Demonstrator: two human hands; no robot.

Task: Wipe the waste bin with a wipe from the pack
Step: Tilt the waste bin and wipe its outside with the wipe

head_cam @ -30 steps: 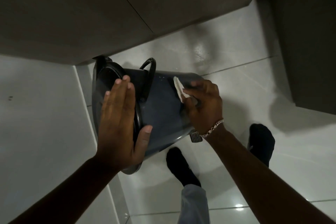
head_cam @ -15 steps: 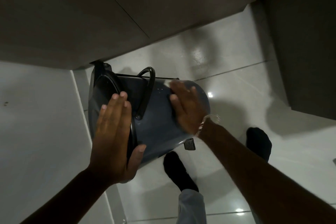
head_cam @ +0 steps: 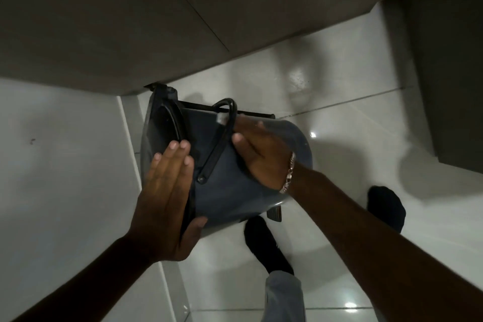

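Head view: the dark waste bin [head_cam: 230,180] is tipped on its side above the glossy tiled floor [head_cam: 339,117], its lidded top toward the left and its base toward the right, with the pedal [head_cam: 274,213] poking out at the near edge. The left hand [head_cam: 167,191] lies flat and open against the lid end, fingers straight and together, thumb hooked under the near rim, bracing the bin. The right hand [head_cam: 261,154] is spread palm-down across the curved side wall just right of the black carry handle [head_cam: 219,138], fingers pointing left and far. A small pale scrap at its fingertips beside the handle may be the wipe [head_cam: 220,119]; the palm hides the rest, so I cannot tell how firmly it is pinned, and the hand itself is flattened, not curled. The pack is not in view.

The step in hand looks like wiping the side wall. To do it well, keep the left palm pressing steadily so the bin does not roll, sweep with the whole flat hand in overlapping strokes, and work around the handle mounts. Both forearms reach in from the near edge, the right wrist, wearing a chain bracelet [head_cam: 288,175], bent inward over the bin. Two dark-socked feet [head_cam: 264,243] stand just near of it.
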